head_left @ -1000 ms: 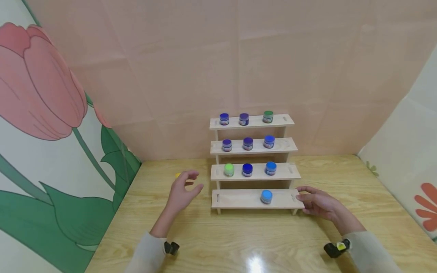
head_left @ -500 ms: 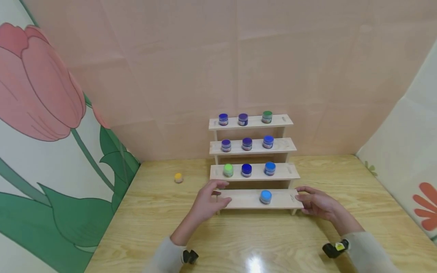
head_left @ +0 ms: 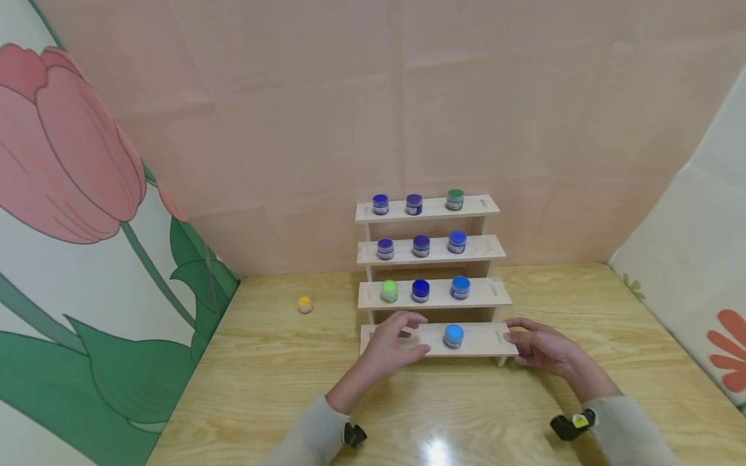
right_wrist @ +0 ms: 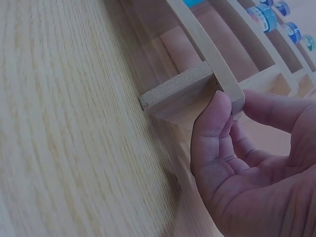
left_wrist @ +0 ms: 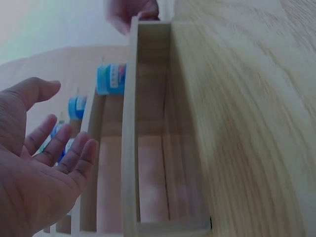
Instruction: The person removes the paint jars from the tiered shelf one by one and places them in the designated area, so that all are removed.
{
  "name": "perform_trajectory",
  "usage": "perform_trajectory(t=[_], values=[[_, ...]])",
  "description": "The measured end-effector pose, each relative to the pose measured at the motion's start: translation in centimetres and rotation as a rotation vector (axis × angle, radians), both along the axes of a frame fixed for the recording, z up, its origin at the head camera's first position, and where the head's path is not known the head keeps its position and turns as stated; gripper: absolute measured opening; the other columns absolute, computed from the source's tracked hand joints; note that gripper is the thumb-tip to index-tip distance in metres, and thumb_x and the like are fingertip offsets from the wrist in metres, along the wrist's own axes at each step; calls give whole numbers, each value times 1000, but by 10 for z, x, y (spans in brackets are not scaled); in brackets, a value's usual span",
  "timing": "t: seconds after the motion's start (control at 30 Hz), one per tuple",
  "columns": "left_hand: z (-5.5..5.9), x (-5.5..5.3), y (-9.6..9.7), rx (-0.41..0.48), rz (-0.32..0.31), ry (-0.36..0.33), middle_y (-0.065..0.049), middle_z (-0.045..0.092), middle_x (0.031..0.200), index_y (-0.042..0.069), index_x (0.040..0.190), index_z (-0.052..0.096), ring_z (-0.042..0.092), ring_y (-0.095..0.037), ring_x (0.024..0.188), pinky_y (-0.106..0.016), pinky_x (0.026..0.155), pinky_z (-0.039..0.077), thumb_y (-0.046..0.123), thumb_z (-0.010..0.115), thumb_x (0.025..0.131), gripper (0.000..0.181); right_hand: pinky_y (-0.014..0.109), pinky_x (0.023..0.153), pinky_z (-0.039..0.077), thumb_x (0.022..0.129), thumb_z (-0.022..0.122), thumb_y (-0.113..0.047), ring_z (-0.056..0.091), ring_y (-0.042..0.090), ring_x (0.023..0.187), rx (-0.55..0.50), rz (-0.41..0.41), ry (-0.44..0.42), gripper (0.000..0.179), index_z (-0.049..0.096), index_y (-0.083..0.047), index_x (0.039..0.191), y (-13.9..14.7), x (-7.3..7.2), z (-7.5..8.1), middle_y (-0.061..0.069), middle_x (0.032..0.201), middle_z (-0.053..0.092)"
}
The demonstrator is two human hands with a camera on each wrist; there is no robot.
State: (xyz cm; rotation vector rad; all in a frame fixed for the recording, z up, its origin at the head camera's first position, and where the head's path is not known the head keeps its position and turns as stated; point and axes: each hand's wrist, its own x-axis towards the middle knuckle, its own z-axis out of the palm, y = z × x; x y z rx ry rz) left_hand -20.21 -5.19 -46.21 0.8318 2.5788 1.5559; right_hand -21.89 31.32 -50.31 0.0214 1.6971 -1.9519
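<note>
Pinches the right end of the lowest shelf of the four-tier wooden rack (head_left: 484,340) with the right hand (head_left: 543,348), grip narrow, the plank's end held between thumb and fingers; holds the left hand (head_left: 392,346) at the left half of the rack's lowest shelf, grip wide, thumb and fingers parted and pointing toward the light blue jar (head_left: 453,336), near but apart from that jar; finds the light blue jar upright on the rack's lowest shelf, just right of its middle.

Bears on the rack's next tier up, left to right, a light green jar (head_left: 389,291), a navy jar (head_left: 420,290) and a mid-blue jar (head_left: 460,288); on the tier above, a violet jar (head_left: 385,249), a deep violet jar (head_left: 421,246) and a bright blue jar (head_left: 457,242); on the top tier, a dark blue jar (head_left: 381,204), an indigo jar (head_left: 414,204) and a green jar (head_left: 455,200).

Shows a yellow jar (head_left: 305,305) on the desk (head_left: 280,362), well left of the rack; shows a creased pinkish backdrop (head_left: 303,129) behind the rack, and a painted tulip (head_left: 87,149) far to its left.
</note>
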Motion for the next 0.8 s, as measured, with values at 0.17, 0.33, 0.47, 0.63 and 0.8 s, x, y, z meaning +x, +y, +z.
perform_trajectory(t=[0.17, 0.33, 0.47, 0.63, 0.8], values=[[-3, -2, 14, -21, -7, -37, 1, 62, 126, 15, 127, 63, 62, -20, 116, -25, 96, 56, 16, 78, 90, 40, 24, 69, 59, 103, 57, -13, 70, 11, 83, -3, -11, -7, 19, 54, -24, 119, 1, -1, -1, 0, 99, 73], [-6, -4, 24, -15, -31, -70, -2, 62, 127, 14, 128, 63, 61, -17, 116, -23, 98, 54, 16, 78, 91, 40, 24, 70, 59, 104, 56, -13, 70, 11, 83, -8, -10, -6, 19, 54, -23, 119, 1, -1, -2, 0, 98, 74], [-9, -6, 33, -22, -41, -73, -2, 62, 126, 15, 127, 64, 60, -15, 115, -22, 98, 53, 16, 78, 90, 39, 24, 70, 59, 103, 57, -13, 70, 11, 83, -5, -7, -1, 19, 55, -23, 119, 1, 0, -2, 0, 98, 74], [-12, -9, 41, -34, -27, -87, 4, 62, 123, 21, 124, 64, 60, -10, 113, -22, 97, 54, 17, 79, 90, 38, 24, 70, 59, 103, 57, -13, 70, 11, 84, -3, -9, 5, 19, 55, -23, 119, 1, 0, -1, -1, 99, 74], [-14, -12, 47, -48, -15, -106, 11, 61, 118, 23, 121, 64, 61, -7, 110, -22, 96, 54, 18, 80, 89, 36, 23, 70, 59, 104, 56, -12, 70, 11, 84, -1, -8, 8, 18, 56, -24, 118, 0, 0, -2, -1, 98, 73]])
